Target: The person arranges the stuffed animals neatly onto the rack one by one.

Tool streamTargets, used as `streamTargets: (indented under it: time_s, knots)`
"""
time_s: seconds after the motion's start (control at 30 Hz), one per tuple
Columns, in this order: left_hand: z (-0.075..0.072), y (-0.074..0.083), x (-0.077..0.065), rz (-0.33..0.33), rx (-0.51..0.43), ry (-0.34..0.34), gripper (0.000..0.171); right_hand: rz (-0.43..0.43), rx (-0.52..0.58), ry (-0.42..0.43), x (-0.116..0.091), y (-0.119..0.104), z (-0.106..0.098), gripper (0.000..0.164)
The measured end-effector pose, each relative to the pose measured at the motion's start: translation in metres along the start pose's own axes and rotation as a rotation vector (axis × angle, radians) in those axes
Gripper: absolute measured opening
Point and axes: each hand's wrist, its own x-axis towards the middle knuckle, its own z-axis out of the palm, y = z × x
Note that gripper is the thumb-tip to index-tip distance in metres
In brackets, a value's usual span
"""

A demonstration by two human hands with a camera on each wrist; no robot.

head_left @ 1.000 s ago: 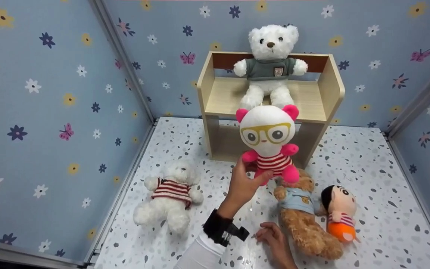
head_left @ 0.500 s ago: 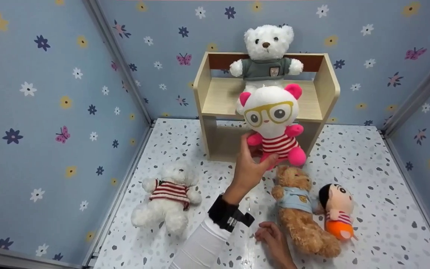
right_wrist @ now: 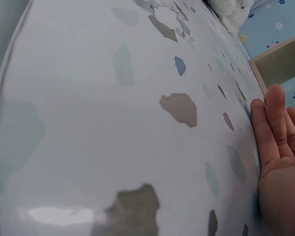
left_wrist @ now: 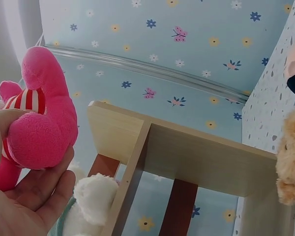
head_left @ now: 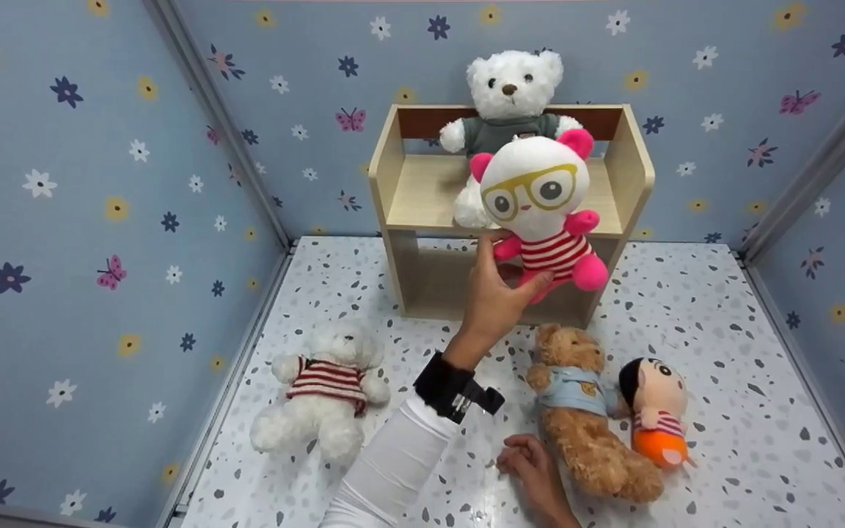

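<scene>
My left hand (head_left: pixel 497 297) grips a pink-and-white plush panda (head_left: pixel 536 183) by its lower side, thumb across the front of its leg. The panda has yellow glasses and a red-and-white striped body, and it tilts slightly in the air before the shelf. In the left wrist view its pink back and legs (left_wrist: pixel 42 132) show between thumb and fingers. Behind it, a white teddy bear (head_left: pixel 510 81) in a grey-green shirt sits on the upper shelf, partly covered. My right hand (head_left: pixel 536 469) rests on the table, fingers loosely bent, holding nothing, beside a brown teddy bear (head_left: pixel 576 425).
A small two-level wooden shelf (head_left: pixel 422 191) stands against the flowered back wall. On the speckled table (head_left: pixel 745 411), a white bear (head_left: pixel 327 389) in a striped sweater lies left. A black-haired plush doll (head_left: pixel 661 411) in orange shorts lies right of the brown bear.
My left hand has raised the plush panda and moved it toward the shelf, so it now covers much of the seated white bear. My right hand stays in place; the view has shifted slightly.
</scene>
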Motion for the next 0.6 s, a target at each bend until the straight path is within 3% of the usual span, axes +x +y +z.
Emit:
streamTargets:
  time_s: [0.33, 0.6]
  knots:
    - [0.017, 0.002, 0.045, 0.063, 0.006, 0.024, 0.066, 0.054, 0.001, -0.001, 0.001, -0.002, 0.002, 0.029]
    - [0.035, 0.001, 0.077, 0.058, 0.037, 0.041, 0.066, 0.038, 0.051, -0.017, 0.000, -0.003, -0.002, 0.029]
